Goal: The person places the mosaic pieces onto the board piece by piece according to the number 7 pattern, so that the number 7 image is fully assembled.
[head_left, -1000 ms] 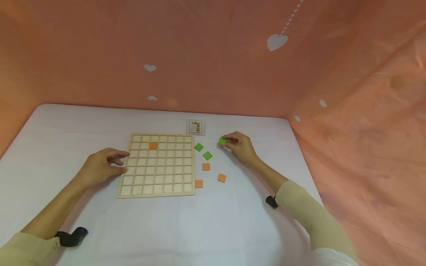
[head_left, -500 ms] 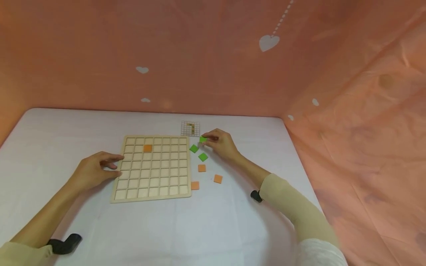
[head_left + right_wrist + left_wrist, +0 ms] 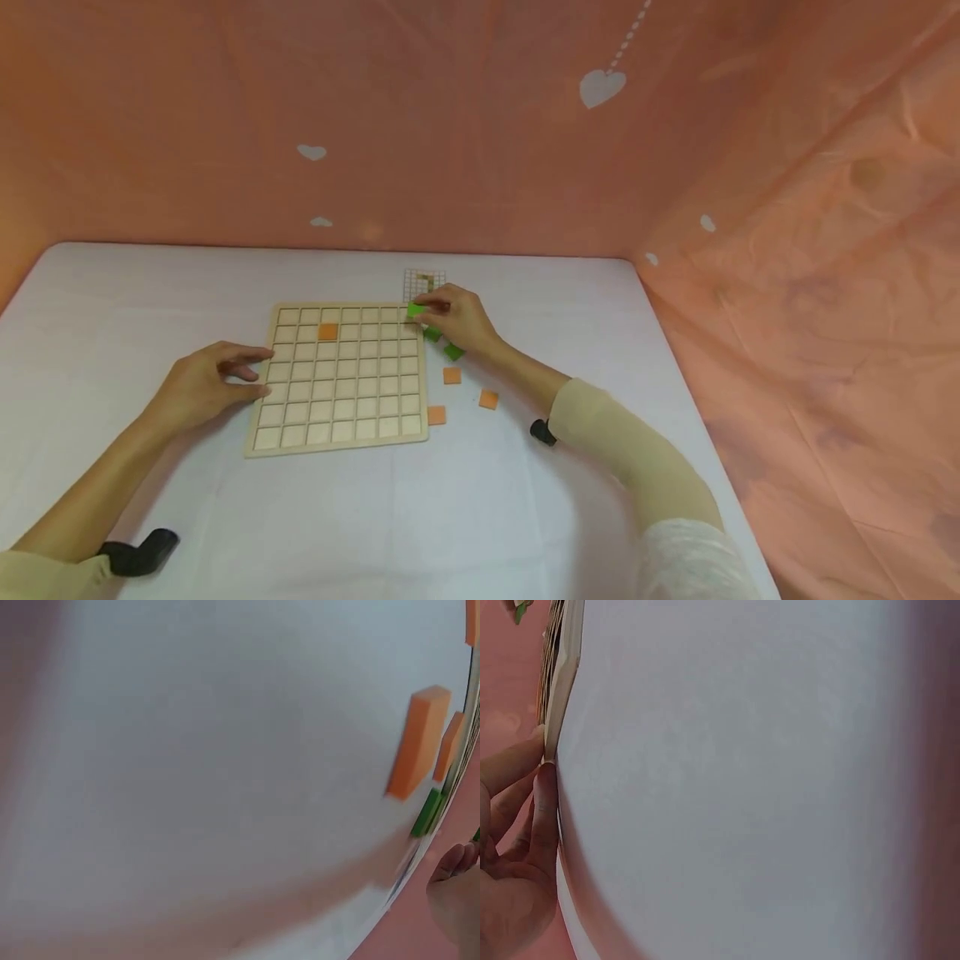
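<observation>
Board (image 3: 339, 389) of pale wood, cut into seven rows of seven square cells, lies flat on a white table (image 3: 480, 517) between a person's two hands. Right hand (image 3: 463, 321) pinches a green tile (image 3: 416, 310) between thumb and fingers, over the board's far right corner; whether tile and wood touch cannot be told. Left hand (image 3: 206, 382) lies at the opposite edge, thumb and forefinger spread wide and their tips against the rim, a contact seen close up from the left wrist. One orange tile (image 3: 327, 332) sits in a cell of the third column from the left, second row from the far side. Beyond the far right corner lies a card (image 3: 416, 285), partly covered by the right hand; its printed grid carries a bent line of coloured squares resembling a figure 7, with finer detail too small to read. Just beside the board, partly hidden under the right hand, are a second green tile (image 3: 432, 334) and a third green tile (image 3: 453, 352). Nearer the person, a second orange tile (image 3: 452, 376) and a third orange tile (image 3: 488, 400) lie apart, while a fourth orange tile (image 3: 437, 415) touches the board's right edge. Beige sleeves (image 3: 630, 442) cover the forearms, a black fitting (image 3: 142, 552) showing at the left cuff. Orange cloth (image 3: 450, 125) printed with white hearts (image 3: 602, 87) rises behind the table.
</observation>
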The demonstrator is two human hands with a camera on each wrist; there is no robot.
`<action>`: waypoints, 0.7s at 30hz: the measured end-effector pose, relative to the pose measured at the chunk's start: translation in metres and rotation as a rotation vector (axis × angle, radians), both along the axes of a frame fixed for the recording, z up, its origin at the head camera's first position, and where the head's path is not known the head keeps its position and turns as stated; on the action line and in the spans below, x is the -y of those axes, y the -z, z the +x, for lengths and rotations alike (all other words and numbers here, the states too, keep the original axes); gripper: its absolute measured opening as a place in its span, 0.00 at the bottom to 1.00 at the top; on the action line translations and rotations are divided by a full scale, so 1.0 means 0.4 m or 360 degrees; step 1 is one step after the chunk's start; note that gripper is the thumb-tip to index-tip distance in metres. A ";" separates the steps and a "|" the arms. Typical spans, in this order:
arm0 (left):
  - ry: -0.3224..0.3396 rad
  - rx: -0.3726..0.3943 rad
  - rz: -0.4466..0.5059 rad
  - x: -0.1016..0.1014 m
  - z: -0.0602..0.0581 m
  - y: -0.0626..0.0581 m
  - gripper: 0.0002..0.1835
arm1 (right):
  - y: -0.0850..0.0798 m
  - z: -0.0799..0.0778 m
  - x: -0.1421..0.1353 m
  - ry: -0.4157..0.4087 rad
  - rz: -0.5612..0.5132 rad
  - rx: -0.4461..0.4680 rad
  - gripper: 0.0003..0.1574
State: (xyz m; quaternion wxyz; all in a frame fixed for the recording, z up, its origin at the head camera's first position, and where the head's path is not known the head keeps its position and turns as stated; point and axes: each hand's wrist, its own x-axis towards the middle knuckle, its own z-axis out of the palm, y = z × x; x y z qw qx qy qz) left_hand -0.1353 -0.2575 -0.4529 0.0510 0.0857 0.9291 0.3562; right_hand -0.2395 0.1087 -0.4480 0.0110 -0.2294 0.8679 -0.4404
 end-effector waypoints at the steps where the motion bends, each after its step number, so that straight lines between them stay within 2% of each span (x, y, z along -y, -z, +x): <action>1: 0.0003 0.0002 0.0001 0.000 0.000 0.001 0.30 | 0.000 0.000 0.009 -0.0002 0.0009 -0.0005 0.16; 10: 0.0005 -0.0017 -0.0003 0.005 0.003 0.003 0.29 | -0.001 0.004 0.079 -0.0049 -0.0067 0.0054 0.17; 21: 0.0012 0.0018 0.0002 0.005 0.000 0.004 0.30 | 0.017 0.009 0.142 -0.0078 -0.0009 0.0021 0.17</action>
